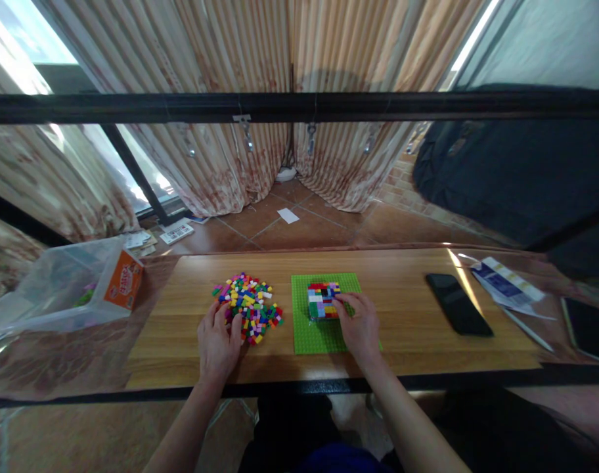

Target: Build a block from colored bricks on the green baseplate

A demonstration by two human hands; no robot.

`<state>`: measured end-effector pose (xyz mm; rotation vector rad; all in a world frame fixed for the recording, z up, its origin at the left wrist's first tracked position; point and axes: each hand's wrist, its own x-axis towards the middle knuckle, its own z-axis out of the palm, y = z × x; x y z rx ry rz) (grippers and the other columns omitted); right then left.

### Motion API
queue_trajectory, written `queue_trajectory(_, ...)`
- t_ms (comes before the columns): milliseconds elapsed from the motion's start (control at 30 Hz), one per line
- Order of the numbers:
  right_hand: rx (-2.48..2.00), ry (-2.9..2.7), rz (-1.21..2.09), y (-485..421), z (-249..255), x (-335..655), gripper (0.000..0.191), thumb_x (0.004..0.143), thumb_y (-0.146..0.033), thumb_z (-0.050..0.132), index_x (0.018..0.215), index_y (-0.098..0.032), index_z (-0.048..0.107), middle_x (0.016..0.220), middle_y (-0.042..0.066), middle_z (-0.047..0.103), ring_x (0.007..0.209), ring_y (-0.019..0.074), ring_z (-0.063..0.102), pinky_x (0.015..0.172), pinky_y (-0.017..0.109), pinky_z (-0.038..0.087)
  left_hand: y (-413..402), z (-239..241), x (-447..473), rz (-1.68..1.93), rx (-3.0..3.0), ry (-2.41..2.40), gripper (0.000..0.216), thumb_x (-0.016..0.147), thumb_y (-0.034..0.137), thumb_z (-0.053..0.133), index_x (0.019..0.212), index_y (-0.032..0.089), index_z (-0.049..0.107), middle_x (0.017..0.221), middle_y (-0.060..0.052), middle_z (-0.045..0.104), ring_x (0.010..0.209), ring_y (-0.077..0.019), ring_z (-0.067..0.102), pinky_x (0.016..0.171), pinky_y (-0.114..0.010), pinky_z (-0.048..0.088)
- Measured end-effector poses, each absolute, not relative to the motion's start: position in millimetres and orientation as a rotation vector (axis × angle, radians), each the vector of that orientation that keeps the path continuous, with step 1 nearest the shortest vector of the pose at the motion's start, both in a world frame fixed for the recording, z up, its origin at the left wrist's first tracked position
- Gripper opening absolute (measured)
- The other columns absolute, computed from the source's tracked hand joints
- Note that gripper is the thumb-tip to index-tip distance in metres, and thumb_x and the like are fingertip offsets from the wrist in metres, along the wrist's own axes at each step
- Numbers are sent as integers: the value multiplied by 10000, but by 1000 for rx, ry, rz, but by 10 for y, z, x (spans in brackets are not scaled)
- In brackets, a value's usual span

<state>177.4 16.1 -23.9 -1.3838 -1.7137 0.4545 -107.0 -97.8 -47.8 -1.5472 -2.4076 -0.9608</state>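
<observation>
A heap of small toy bricks (250,299) in many colours lies left of the middle of the table. My left hand (218,338) rests at the heap's near left edge, its fingers curved and apart among the bricks. On a green studded baseplate (307,338) stands a block of joined bricks (322,302) in red, white, blue, yellow and other colours. My right hand (360,325) is over the baseplate's right side, thumb and fingertips pressed together at the block's right edge. Whatever sits between those fingertips is hidden.
A dark phone (458,304) lies on the wooden table (402,341) to the right, with papers (509,286) and a white pen (529,330) beyond it. A clear plastic bin (75,282) with an orange label stands at the left. A black bar (299,108) crosses ahead.
</observation>
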Motion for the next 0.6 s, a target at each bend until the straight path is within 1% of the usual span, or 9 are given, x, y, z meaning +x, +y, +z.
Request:
queue_trajectory(167,-1348,-1665,595,182,-225,1816,309,864,-469,603,918,-201,747,973,100,705,931,237,635,870,415,499,-968,-507,-1074,-996,-1523,-2381,400,923,447,467,1162,157,604,1307,-188,577,1254,-340,534,1038,-521,443)
queue_trajectory(300,-1397,-1482,752,198,-276,1872,435,853,-537,583,1034,-166,721,976,121,723,836,228,653,776,391,527,-969,-499,-1071,-1004,-1540,-2368,397,925,444,463,1178,170,597,1305,-181,579,1274,-340,522,1040,-522,442)
queue_trajectory(400,-1417,-1347,828,254,-325,1885,495,854,-554,558,1073,-135,708,987,148,735,841,240,672,752,385,535,-971,-491,-1068,-997,-1536,-2378,402,926,448,461,1179,167,596,1310,-183,577,1261,-343,530,1035,-524,446)
queue_trajectory(600,-1458,-1482,848,372,-348,1808,556,842,-592,556,1111,-124,687,975,151,733,816,245,673,753,387,530,-981,-480,-1062,-996,-1542,-2395,411,930,445,458,1190,159,599,1309,-187,577,1287,-339,511,1067,-528,424)
